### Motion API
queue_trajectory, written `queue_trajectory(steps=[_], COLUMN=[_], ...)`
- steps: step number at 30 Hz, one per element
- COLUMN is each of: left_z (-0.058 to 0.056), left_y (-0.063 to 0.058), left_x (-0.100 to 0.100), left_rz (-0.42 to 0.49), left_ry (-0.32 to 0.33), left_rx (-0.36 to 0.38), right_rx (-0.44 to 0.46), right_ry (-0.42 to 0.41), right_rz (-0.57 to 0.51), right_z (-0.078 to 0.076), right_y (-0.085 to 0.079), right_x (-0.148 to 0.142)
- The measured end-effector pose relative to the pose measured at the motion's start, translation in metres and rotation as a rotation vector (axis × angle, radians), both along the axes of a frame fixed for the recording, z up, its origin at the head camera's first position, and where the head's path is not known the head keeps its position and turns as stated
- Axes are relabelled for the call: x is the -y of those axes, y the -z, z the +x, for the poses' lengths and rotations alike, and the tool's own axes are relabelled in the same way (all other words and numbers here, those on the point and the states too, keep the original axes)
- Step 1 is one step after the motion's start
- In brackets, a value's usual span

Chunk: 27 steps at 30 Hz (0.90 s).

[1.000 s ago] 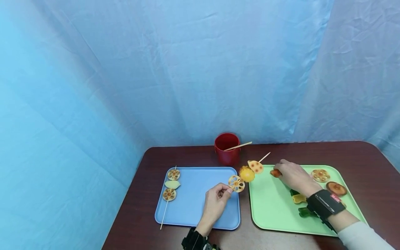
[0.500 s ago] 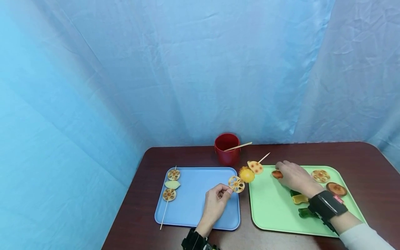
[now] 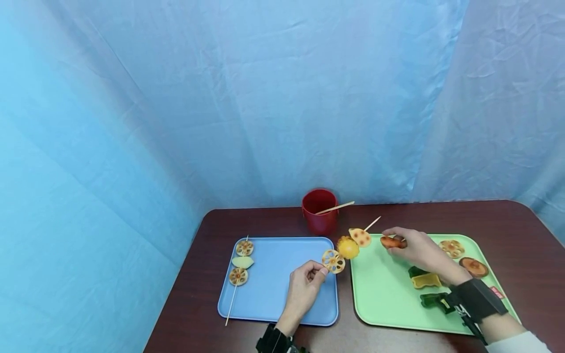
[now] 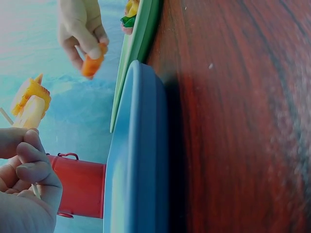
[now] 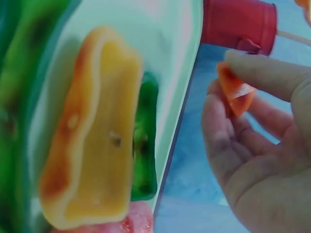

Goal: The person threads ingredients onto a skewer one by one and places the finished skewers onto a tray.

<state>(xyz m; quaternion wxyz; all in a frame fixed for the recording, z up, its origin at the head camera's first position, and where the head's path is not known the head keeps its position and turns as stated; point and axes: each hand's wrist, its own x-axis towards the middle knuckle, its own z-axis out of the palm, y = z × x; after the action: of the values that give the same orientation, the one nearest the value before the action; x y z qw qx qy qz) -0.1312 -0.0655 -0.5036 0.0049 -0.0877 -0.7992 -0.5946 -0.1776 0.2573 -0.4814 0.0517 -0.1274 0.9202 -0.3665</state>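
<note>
In the head view my left hand (image 3: 304, 289) pinches the lower end of a bamboo skewer (image 3: 373, 222), just beyond the blue tray's right edge. Threaded along it are a lotus root slice (image 3: 333, 261), a yellow corn piece (image 3: 347, 247) and a pale brown-spotted slice (image 3: 360, 237), with the pointed tip bare. My right hand (image 3: 421, 251) holds a small orange-brown food piece (image 5: 236, 92) between thumb and fingers, over the far left part of the green tray. The skewer tip points toward that side, apart from the orange piece.
The blue tray (image 3: 287, 299) bears a finished-looking skewer (image 3: 232, 301) with two lotus slices and a pale green piece. On the green tray (image 3: 379, 299) lie a lotus slice (image 3: 451, 248), a mushroom slice (image 3: 474, 267), yellow pepper (image 3: 425, 280) and green pieces (image 3: 434, 300). A red bucket (image 3: 320, 220) stands behind.
My right hand has lifted the orange-brown piece and turned, so the thumb and more of the piece show. The left hand and its skewer have stayed nearly still.
</note>
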Motion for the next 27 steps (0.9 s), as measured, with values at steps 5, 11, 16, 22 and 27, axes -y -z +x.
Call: queue_trajectory(steps=[5, 11, 16, 22, 27], left_z=[0.001, 0.002, 0.002, 0.001, 0.001], left_y=[0.000, -0.002, -0.003, -0.001, 0.001], left_x=[0.000, 0.000, 0.000, -0.001, -0.002], left_rz=[0.000, 0.010, 0.010, 0.008, 0.002], left_ry=[0.000, 0.005, 0.004, 0.008, 0.016], left_rx=[0.002, 0.020, 0.025, 0.035, 0.041], right_rx=[0.082, 0.148, 0.133, 0.141, 0.165], right_ry=[0.010, 0.129, 0.180, 0.210, 0.177], right_rz=[-0.191, -0.327, -0.408, -0.548, -0.771], right_z=[0.003, 0.009, 0.011, 0.010, 0.007], right_y=[-0.002, -0.006, -0.008, -0.013, -0.017], right_x=[-0.005, -0.007, -0.009, -0.008, -0.003])
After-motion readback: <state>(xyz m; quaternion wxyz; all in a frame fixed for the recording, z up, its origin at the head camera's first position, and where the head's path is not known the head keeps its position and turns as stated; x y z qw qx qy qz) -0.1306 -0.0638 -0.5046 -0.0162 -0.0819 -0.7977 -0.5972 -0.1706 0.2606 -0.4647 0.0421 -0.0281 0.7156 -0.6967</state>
